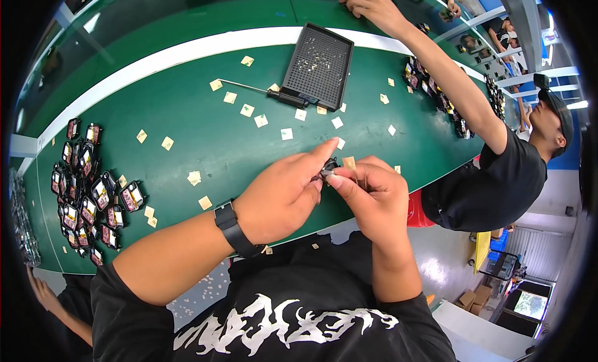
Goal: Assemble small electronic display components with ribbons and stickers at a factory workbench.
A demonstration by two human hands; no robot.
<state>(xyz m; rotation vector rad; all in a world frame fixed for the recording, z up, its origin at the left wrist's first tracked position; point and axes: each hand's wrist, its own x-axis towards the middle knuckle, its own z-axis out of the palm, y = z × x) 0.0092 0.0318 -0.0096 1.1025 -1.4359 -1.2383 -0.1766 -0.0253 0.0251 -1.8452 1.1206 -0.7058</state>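
Both my hands meet above the green table, close to its near edge. My left hand (280, 189), with a black watch on the wrist, is closed around a small black part (330, 165) held between thumb and fingers. From the right, my right hand (379, 197) pinches at that part; a small greyish-clear bit (326, 173) shows at its thumb tip. A cream paper square (349, 163) stands up between the right hand's fingers. My fingers cover most of the black part, so its exact kind cannot be made out.
A black perforated tray (342, 72) with tiny pieces lies ahead, a screwdriver (288, 99) along its near edge. Cream paper squares (247, 110) are scattered around. Black parts are piled left (87, 194) and far right (436, 97). A co-worker's arm (451, 79) reaches across at right.
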